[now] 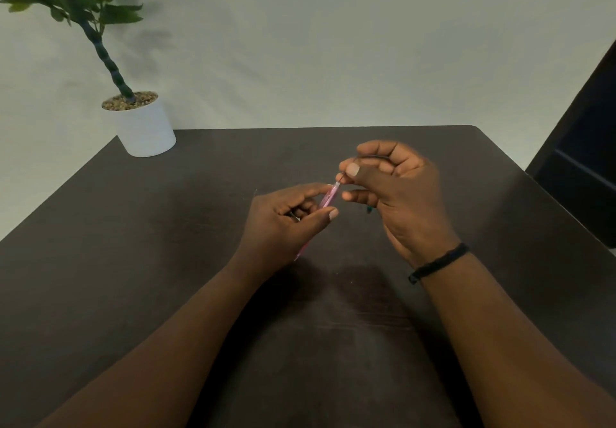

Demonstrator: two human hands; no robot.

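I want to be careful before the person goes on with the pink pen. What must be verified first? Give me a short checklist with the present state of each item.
1. The left hand grips the pink pen: ok, the thumb and fingers curl round the barrel.
2. The right hand pinches the thin rod at the pen's upper end: ok.
3. The rod is in line with the barrel: cannot tell, it is too thin and blurred.
4. The right hand is steady: not ok, it shows motion blur.
5. The potted plant is out of the way: ok, it stands at the far left corner of the table.
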